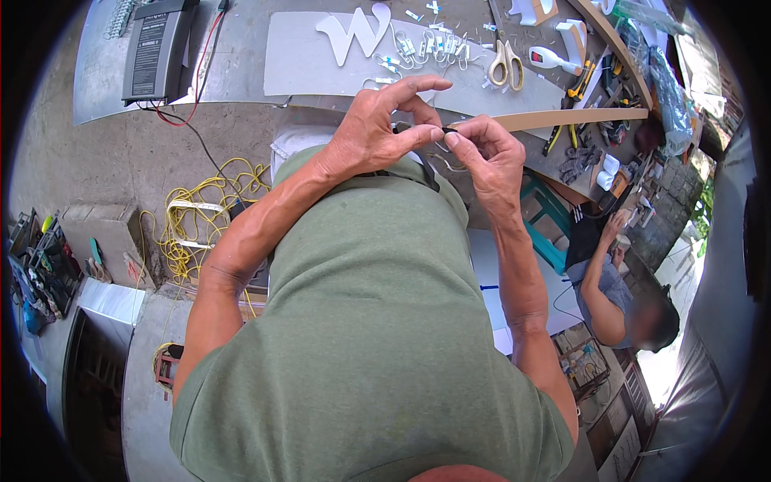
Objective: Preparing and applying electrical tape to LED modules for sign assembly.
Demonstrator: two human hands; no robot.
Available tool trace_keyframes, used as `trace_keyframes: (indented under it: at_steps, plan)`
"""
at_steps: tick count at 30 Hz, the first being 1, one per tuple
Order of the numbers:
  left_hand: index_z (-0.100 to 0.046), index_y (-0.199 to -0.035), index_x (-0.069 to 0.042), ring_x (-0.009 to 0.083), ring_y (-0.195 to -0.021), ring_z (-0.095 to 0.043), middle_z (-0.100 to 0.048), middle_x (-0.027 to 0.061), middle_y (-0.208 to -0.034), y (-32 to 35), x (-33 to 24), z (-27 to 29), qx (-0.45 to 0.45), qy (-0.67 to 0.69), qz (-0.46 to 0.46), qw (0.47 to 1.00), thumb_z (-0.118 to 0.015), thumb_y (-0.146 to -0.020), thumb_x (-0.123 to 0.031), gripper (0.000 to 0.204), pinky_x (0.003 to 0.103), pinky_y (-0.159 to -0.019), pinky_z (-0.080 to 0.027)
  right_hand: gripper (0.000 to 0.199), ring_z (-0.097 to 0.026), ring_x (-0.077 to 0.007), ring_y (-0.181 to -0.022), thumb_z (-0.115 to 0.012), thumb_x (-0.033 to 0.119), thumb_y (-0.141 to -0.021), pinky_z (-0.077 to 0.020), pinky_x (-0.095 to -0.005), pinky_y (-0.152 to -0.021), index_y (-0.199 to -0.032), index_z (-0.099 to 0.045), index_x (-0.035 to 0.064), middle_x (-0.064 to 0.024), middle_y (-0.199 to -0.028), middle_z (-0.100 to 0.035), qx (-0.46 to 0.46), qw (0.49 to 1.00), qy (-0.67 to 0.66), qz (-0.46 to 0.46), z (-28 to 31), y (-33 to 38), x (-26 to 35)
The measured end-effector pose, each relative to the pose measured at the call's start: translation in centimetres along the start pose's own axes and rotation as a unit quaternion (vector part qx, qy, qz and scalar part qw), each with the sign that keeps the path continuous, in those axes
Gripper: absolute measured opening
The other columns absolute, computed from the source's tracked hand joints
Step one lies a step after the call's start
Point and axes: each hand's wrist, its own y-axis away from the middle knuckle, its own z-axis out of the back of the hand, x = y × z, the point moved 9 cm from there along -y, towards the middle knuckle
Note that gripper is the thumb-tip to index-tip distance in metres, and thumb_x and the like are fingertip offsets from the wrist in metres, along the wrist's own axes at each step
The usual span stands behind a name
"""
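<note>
Over the near edge of the workbench, my left hand and my right hand meet fingertip to fingertip. Between them is a small black piece, too small to name, pinched by the right thumb and forefinger. The left thumb reaches its other end; the left forefinger is stretched out above. A thin pale wire hangs just below the fingers. Beyond my hands, a grey board carries a white letter-shaped piece and a cluster of small white wired modules. Scissors with beige handles lie to their right.
A dark power supply box with red and black leads sits at the far left of the bench. Pliers and cutters lie to the right. Yellow cord tangles on the floor. At right are a green stool and another person.
</note>
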Motion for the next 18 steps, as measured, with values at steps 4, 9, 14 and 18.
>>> trace_keyframes:
  at_steps: [4,9,14,18]
  plan:
    - [-0.056,-0.142,-0.013,0.014,-0.086,-0.07,-0.077,0.0032,-0.086,0.0,-0.2,0.0,-0.007,-0.016,-0.015,1.0,-0.08,-0.084,-0.015,0.062,0.036,-0.095,-0.048,0.011,-0.062,-0.0047,-0.07,-0.075,0.011,-0.09,-0.048,-0.0214,-0.062,-0.09,-0.069,0.0018,0.0001,-0.077,-0.07,-0.005,1.0,0.01,0.018,0.0,0.3,0.1]
    - [-0.056,-0.142,-0.011,0.0108,-0.088,-0.068,-0.076,0.0016,-0.082,-0.1,-0.4,-0.1,0.009,0.008,-0.001,1.0,-0.077,-0.082,-0.009,0.064,0.035,-0.096,-0.048,0.012,-0.063,-0.005,-0.071,-0.076,0.011,-0.09,-0.0491,-0.0219,-0.063,-0.09,-0.069,0.0018,0.0005,-0.077,-0.069,-0.011,1.0,0.02,0.014,-0.1,0.5,-0.2]
    - [-0.053,-0.141,-0.001,0.0076,-0.084,-0.066,-0.074,0.0006,-0.082,-0.3,1.7,0.3,0.008,0.084,0.098,0.992,-0.077,-0.08,-0.007,0.067,0.03,-0.091,-0.05,0.017,-0.065,-0.0066,-0.073,-0.079,0.011,-0.088,-0.0521,-0.0233,-0.063,-0.096,-0.068,0.0004,-0.0012,-0.084,-0.07,-0.035,0.998,0.046,0.023,-0.7,0.8,-0.4]
    - [-0.05,-0.141,0.005,0.007,-0.083,-0.066,-0.074,0.0021,-0.084,-0.2,2.8,0.3,0.022,0.13,0.172,0.976,-0.077,-0.08,-0.007,0.069,0.025,-0.085,-0.051,0.027,-0.066,-0.0111,-0.071,-0.081,0.008,-0.084,-0.0547,-0.0257,-0.06,-0.105,-0.067,0.0012,-0.0058,-0.087,-0.069,-0.089,0.979,0.138,0.124,-0.6,1.3,1.9]
